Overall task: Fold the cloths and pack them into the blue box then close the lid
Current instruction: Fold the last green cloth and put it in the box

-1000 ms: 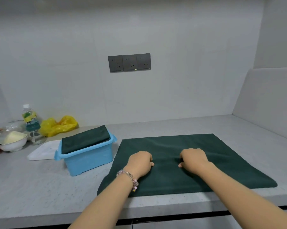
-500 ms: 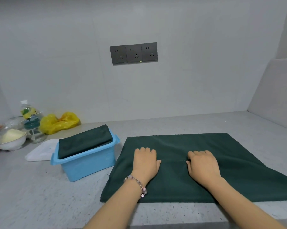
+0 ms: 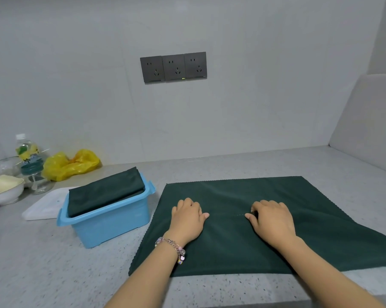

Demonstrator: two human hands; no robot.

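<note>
Three wall sockets (image 3: 173, 67) above speckled grey counter (image 3: 43, 263).

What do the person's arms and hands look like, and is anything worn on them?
Both forearms are bare, with no sleeves in view and no gloves. The left hand has a thin chain bracelet at the wrist, silver-looking with small pink and pale beads or charms hanging from it. The right hand and its wrist show no jewellery. No rings can be seen.

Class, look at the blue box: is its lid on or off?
Off. The box is open-topped with a folded cloth sticking out; a white lid lies flat behind it.
</note>
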